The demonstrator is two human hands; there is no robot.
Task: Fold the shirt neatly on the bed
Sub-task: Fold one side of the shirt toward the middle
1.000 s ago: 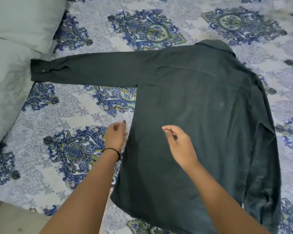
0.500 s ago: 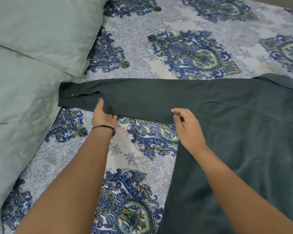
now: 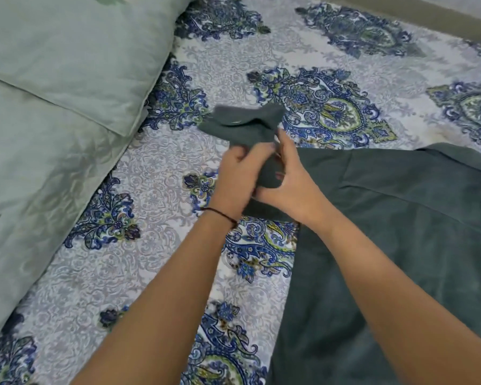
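Head view: shirt sleeve bunched, seemingly in grip of left hand and right hand.

Shirt sleeve: formerly flat, stretched out, its cuff reaching the pillow; now bunched and lifted, cuff drawn well away from the pillow. My left hand: formerly flat at the sleeve's edge; now gripping the bunch. My right hand: now gripping too, touching my left.

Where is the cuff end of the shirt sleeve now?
In the head view the cuff end is bunched near the middle, just beyond the left hand and right hand gripping the sleeve, right of the pillows.
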